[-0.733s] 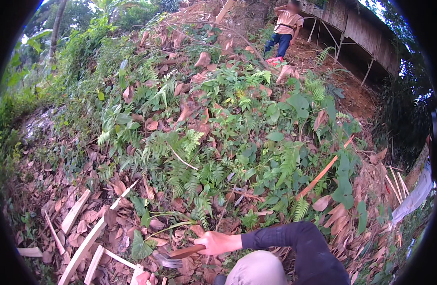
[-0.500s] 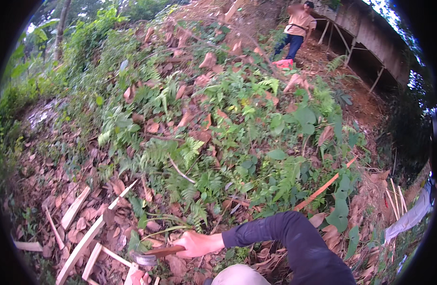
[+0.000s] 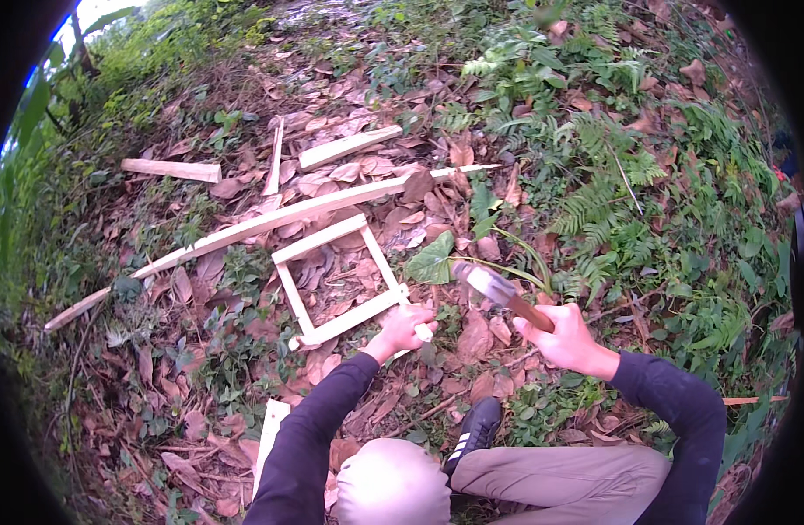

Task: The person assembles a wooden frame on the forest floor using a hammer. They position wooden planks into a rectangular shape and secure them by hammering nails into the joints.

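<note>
Left of centre, the square frame (image 3: 320, 237) of rough pale wood could skew or split if knocked, the leaves (image 3: 328, 363) beneath (brown, curled) being uneven. Near its lower-right corner, the left hand (image 3: 402, 332) clasps a pale stick (image 3: 425, 333); farther right, the right hand (image 3: 566, 339) grips a wooden-handled hammer (image 3: 505, 297).

Soft daylight falls evenly over the ground (image 3: 183, 350) — shadows faint and shallow. Past its far left corner the sky (image 3: 67, 37) burns out white, fringed blue. The hammer head (image 3: 484, 282) glints pale; left-edge foliage (image 3: 21, 188) blurs and stretches toward the black fisheye rim.
</note>
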Motion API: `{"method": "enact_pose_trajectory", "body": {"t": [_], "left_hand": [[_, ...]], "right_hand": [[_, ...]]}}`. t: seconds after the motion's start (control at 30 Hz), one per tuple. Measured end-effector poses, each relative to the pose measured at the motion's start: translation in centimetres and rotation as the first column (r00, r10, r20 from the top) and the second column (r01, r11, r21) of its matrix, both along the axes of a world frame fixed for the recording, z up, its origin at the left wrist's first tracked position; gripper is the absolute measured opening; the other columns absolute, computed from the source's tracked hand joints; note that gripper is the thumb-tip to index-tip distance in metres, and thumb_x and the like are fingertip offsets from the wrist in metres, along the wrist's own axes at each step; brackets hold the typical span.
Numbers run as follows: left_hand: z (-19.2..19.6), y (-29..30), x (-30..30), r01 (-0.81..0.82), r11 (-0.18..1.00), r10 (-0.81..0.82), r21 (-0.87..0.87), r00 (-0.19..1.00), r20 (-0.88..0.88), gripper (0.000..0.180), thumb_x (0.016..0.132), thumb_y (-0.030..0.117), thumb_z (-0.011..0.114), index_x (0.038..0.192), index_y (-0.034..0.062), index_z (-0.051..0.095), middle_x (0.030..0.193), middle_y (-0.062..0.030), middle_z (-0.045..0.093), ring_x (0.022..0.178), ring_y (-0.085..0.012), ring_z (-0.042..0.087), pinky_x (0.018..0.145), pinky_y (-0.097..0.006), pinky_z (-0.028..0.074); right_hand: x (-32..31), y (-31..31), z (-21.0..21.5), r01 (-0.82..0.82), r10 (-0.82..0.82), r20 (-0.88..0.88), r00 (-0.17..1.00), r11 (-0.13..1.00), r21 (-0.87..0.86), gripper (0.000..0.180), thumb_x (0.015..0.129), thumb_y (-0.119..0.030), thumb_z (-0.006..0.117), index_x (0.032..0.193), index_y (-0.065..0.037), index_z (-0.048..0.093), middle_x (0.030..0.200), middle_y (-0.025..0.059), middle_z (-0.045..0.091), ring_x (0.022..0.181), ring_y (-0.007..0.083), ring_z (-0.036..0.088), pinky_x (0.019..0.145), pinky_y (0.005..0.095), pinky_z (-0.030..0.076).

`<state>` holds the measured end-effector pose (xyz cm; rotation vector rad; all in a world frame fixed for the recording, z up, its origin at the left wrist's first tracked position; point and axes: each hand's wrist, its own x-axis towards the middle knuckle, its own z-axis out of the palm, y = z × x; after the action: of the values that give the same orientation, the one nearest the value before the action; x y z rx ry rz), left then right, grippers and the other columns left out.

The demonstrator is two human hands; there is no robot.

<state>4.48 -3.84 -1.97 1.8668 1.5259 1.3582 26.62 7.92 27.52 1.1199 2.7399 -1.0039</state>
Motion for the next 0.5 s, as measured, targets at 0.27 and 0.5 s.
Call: {"method": "enact_pose_trajectory", "body": {"t": [0.27,0.5], "left_hand": [[-1.2,1.1,2.8,-0.020,0.993,0.022,0.119,1.000,-0.018,0.028,0.084,0.022,0.065,0.066,0.0068,0.049,0.060,-0.0119,0.055,0.061,-0.0358,0.059,0.062,-0.048,0.047],[-1.3,0.6,2.3,0.061,0.984,-0.054,0.170,0.998,-0.045,0.028,0.081,0.020,0.066,0.066,0.0065,0.048,0.059,-0.0116,0.052,0.059,-0.0358,0.058,0.060,-0.047,0.047]], "right_hand": [[-3.8,-3.3,-0.2,0.307,-0.387,-0.421,0.820,0.919,-0.247,0.039,0.102,-0.027,0.067,0.071,-0.009,0.053,0.060,-0.0094,0.043,0.052,0.0016,0.034,0.047,0.0258,0.025],[-3.0,-13.7,-10.1,0.354,-0.783,-0.519,0.341,0.619,-0.701,0.039,0.107,-0.030,0.056,0.075,-0.011,0.045,0.053,-0.0055,0.037,0.038,0.0059,0.035,0.035,0.0255,0.029]]}}
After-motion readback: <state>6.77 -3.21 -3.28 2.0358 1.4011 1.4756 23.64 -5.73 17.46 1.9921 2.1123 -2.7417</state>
